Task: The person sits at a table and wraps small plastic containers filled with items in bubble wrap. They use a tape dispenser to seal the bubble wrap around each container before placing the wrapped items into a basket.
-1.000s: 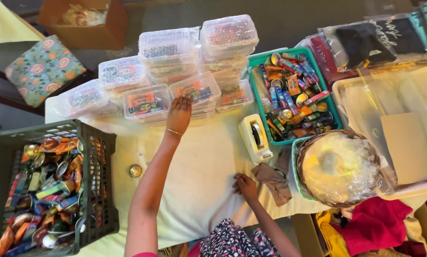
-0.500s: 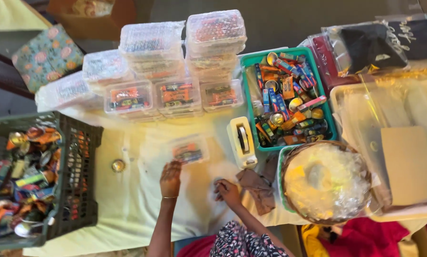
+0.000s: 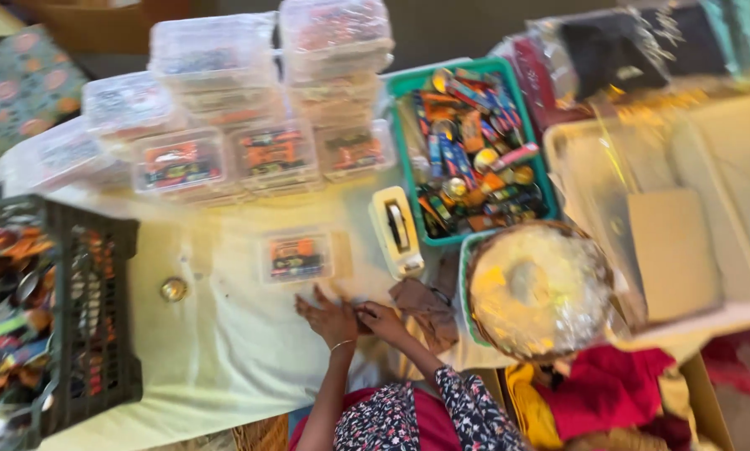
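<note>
Both hands sit together at the near edge of the table [image 3: 225, 351], which is covered in a pale cloth. The left hand [image 3: 329, 317] lies with fingers loosely curled, its fingertips pointing toward a small clear lidded box [image 3: 298, 255]; it does not touch the box. The right hand [image 3: 381, 319] rests against the left, just beside a crumpled brown cloth [image 3: 425, 307]. Motion blur prevents a finding on whether either hand pinches anything small between them; none is visible. The small clear lidded box stands alone toward the middle of the table, apart from the stacked clear boxes [image 3: 258, 108] along the far edge. It is low and rectangular, lid seated, with orange and dark items showing through its walls. Judgement: the work in hand appears to be the filling or sorting of such boxes, with this one set out separately, the hands idle or engaged with something small at the near edge. Any further handling of the box would call for a short forward reach and a two-sided hold on its walls. A green tray of mixed small items [image 3: 475, 150] stands at the far right, a dark crate [image 3: 99, 334] at the left edge.
</note>
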